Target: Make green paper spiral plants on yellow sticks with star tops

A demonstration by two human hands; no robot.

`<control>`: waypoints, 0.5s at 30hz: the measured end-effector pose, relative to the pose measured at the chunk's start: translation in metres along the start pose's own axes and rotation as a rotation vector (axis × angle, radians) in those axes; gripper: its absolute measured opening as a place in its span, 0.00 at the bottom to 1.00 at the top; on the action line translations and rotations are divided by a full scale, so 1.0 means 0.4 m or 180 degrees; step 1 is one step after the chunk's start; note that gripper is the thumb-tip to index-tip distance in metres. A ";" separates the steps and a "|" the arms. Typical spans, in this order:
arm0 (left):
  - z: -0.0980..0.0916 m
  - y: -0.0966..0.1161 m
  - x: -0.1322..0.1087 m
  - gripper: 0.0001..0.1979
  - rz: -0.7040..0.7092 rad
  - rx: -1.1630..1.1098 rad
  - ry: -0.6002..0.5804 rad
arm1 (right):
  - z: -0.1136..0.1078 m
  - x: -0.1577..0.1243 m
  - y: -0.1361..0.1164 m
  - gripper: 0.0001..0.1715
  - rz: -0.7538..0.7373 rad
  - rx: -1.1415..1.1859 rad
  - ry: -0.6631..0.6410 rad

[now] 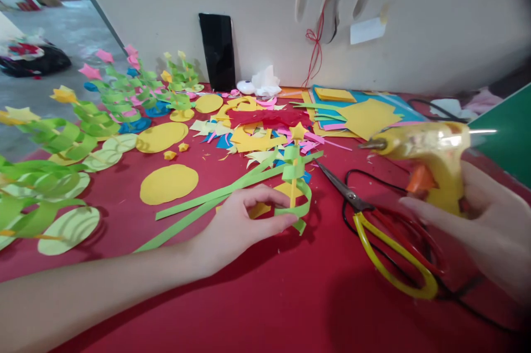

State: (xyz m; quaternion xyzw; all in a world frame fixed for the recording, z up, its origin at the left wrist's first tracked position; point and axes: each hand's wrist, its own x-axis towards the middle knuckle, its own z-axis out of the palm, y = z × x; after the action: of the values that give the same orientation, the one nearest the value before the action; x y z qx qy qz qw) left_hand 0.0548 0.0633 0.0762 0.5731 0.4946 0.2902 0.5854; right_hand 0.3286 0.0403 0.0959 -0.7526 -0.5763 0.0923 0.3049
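Observation:
My left hand pinches a paper flower near the bottom of its yellow stem. A green paper strip coils around that stem, and a yellow paper star tops it. At the right, my right hand is wrapped round the handle of a yellow hot glue gun with an orange trigger. Its nozzle points left toward the flower, apart from it. Scissors with one red and one yellow handle lie between my hands. Long green paper strips lie behind my left hand.
Finished paper flowers crowd the left of the red table. Yellow paper discs lie nearer the middle. Paper scraps are heaped at the back. A phone leans on the white panel. A black cord runs under the scissors.

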 end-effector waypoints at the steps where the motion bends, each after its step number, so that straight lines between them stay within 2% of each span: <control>1: 0.002 -0.001 -0.001 0.10 -0.0035 -0.0042 -0.0030 | 0.006 -0.002 -0.021 0.24 -0.0014 -0.0088 -0.0066; 5: 0.006 -0.011 -0.005 0.09 0.0024 -0.0056 -0.0064 | 0.044 -0.015 -0.066 0.26 -0.0132 -0.0110 -0.0082; 10: 0.003 -0.023 -0.001 0.05 0.0283 0.0025 -0.0306 | 0.065 -0.039 -0.015 0.24 -0.0733 -0.0463 0.0070; 13: 0.003 -0.023 0.003 0.05 0.0286 -0.0018 -0.0310 | 0.061 -0.046 0.017 0.24 -0.1328 -0.0605 0.0221; 15: 0.003 -0.022 0.004 0.05 0.0222 -0.0033 -0.0273 | 0.059 -0.046 0.027 0.26 -0.1431 -0.0688 0.0295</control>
State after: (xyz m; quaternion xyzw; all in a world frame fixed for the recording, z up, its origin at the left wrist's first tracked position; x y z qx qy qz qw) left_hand 0.0543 0.0629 0.0672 0.5989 0.4473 0.2882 0.5985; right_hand 0.3198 0.0300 0.0671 -0.6372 -0.7211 -0.0746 0.2617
